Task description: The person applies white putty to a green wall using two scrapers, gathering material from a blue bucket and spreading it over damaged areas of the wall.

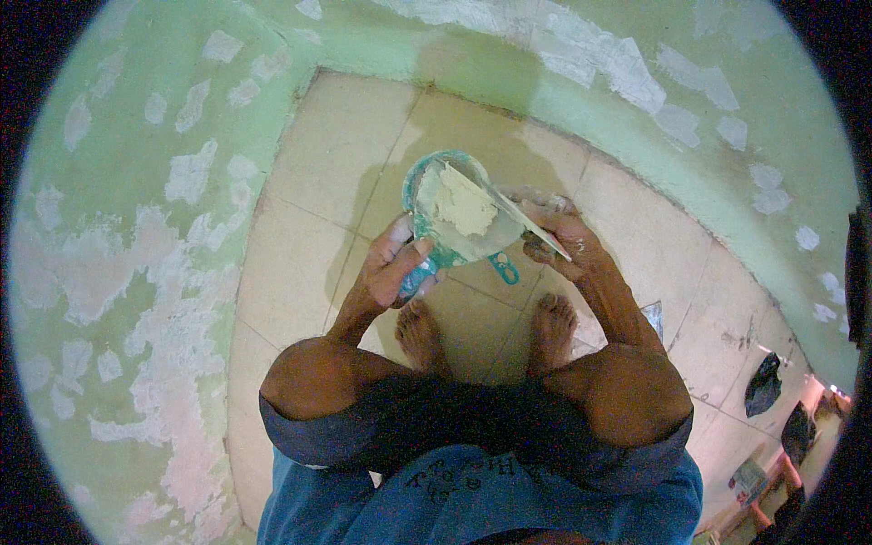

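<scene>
My left hand (pixel 392 262) is wrapped round the near left side of a teal, rounded plastic pan (pixel 411 186), thumb on top. A mound of pale cream putty (pixel 465 202) lies in it, and more putty smears its inside. My right hand (pixel 568 234), its fingers whitened with putty, grips a thin, pale flat scraper (pixel 531 225). Seen nearly edge-on, the scraper slants across the pan's right side beside the putty. A teal tab with a hole (pixel 502 268) sticks out below the pan; what it belongs to is unclear.
Green walls (pixel 300 163) with whitish patches meet the beige tiled floor (pixel 363 118) on the left and far sides. My bare feet (pixel 422 334) stand below the pan, between my bent knees. Black items (pixel 763 385) and other clutter lie on the floor at lower right.
</scene>
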Motion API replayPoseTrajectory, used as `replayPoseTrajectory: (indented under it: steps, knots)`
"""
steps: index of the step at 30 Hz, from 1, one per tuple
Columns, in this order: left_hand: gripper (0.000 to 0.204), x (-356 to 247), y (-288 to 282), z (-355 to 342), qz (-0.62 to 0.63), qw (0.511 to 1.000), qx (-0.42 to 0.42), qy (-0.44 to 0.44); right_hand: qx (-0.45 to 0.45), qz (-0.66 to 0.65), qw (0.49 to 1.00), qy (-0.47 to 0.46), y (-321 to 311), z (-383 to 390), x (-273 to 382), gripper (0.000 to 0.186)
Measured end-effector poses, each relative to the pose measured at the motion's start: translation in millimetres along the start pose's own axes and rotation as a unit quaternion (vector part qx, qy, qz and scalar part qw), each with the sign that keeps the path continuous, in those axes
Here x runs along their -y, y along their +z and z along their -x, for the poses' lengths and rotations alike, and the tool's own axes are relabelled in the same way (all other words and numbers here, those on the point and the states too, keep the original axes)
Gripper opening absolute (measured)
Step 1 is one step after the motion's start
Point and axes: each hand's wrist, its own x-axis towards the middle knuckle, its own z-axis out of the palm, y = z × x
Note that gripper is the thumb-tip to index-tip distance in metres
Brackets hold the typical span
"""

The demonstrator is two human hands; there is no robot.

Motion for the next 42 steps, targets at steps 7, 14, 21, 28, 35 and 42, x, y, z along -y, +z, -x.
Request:
replayPoseTrajectory:
  steps: [7, 14, 21, 28, 35, 42]
  knots:
    - [0.035, -3.7, 7.8, -8.1, -0.058, 0.998, -0.012, 0.005, -0.111, 0.062, 0.990, -0.055, -25.1, -6.1, -26.2, 0.033]
    - [0.031, 0.3, 8.0, -11.6, 0.030, 0.998, -0.019, -0.043, -0.275, 0.394, 0.853, -0.203, -19.4, 1.4, -9.7, 0.022]
    - [0.029, 0.2, 8.4, -14.3, 0.026, 0.999, -0.025, -0.012, -0.180, 0.673, 0.675, -0.244, -53.7, -4.5, -52.6, 0.030]
    - [0.028, 9.8, 7.8, -16.3, -0.012, 0.995, -0.094, 0.001, -0.299, 0.416, 0.818, -0.262, -32.8, 27.5, -8.0, 0.024]
    - [0.027, 9.1, 5.9, -16.2, 0.030, 0.996, -0.064, -0.045, -0.135, 0.589, 0.713, -0.357, 22.4, 32.3, 37.7, 0.027]
    - [0.026, 8.1, 9.7, -20.9, 0.031, 0.992, -0.089, -0.085, -0.056, 0.715, 0.555, -0.422, 23.3, 4.3, 40.5, 0.044]
